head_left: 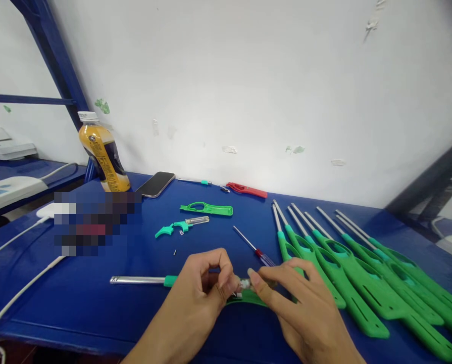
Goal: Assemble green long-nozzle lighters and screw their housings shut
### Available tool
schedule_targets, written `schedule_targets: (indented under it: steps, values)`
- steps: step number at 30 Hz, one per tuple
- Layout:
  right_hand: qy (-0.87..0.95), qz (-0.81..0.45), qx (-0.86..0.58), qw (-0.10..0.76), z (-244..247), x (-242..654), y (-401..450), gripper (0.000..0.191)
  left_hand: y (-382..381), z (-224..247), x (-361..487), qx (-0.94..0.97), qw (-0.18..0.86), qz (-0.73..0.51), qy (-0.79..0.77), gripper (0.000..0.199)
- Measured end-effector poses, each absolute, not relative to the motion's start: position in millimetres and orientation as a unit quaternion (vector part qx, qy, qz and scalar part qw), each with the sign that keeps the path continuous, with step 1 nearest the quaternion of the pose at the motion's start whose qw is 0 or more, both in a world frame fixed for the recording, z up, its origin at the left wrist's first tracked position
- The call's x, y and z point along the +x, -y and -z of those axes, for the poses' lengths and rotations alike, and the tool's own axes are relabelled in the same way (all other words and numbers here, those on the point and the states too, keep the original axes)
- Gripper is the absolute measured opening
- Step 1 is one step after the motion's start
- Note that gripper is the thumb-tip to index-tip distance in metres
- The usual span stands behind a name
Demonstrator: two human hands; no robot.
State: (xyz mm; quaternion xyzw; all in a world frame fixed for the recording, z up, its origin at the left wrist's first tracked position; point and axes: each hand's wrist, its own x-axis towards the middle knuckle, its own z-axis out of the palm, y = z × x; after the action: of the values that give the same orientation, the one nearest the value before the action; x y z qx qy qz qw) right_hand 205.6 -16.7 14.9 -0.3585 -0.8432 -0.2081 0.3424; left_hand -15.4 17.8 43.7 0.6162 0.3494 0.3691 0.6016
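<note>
At the front centre, a lighter with a silver tube (138,279) and a green body lies partly under my hands. My left hand (206,288) is closed, its thumb and index finger pinched on something small I cannot make out above the green body. A small clear and white part (245,284) shows between my hands, and my right hand (294,298) pinches it at its right end. Beyond them are a green half shell (207,209), a teal trigger piece (165,231), another teal piece (182,226) with a clear part, and a tiny screw (174,252).
A screwdriver (264,258) lies just behind my right hand. Several assembled green lighters (362,268) fan out at the right. At the back are a red shell (248,190), a metal tube (191,181), a phone (156,184) and a bottle (103,154). White cables (17,298) run at the left.
</note>
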Motion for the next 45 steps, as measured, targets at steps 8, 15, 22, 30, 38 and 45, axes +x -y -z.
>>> schedule_targets:
  steps: [8, 15, 22, 30, 38, 45]
  values:
    - [0.8, 0.093, -0.422, 0.417, -10, 196, 19, 0.027, -26, -37, -28, 0.763, 0.303, -0.384, -0.422, 0.019]
    - [0.79, 0.109, -0.44, 0.412, -17, 197, 23, 0.028, -34, -33, -30, 0.844, 0.238, -0.26, -0.404, 0.021]
    - [0.762, 0.129, -0.494, 0.399, -17, 203, 21, 0.023, -31, -33, -25, 0.853, 0.261, -0.226, -0.392, 0.024]
    - [0.754, 0.031, -0.456, 0.471, -20, 183, 33, 0.027, -35, -33, -27, 0.857, 0.256, -0.228, -0.384, 0.025]
    - [0.733, -0.072, -0.5, 0.456, -15, 178, 27, 0.026, -31, -34, -29, 0.851, 0.271, -0.231, -0.385, 0.02]
    - [0.714, 0.044, -0.536, 0.448, -13, 185, 25, 0.021, -33, -29, -28, 0.856, 0.277, -0.213, -0.38, 0.023]
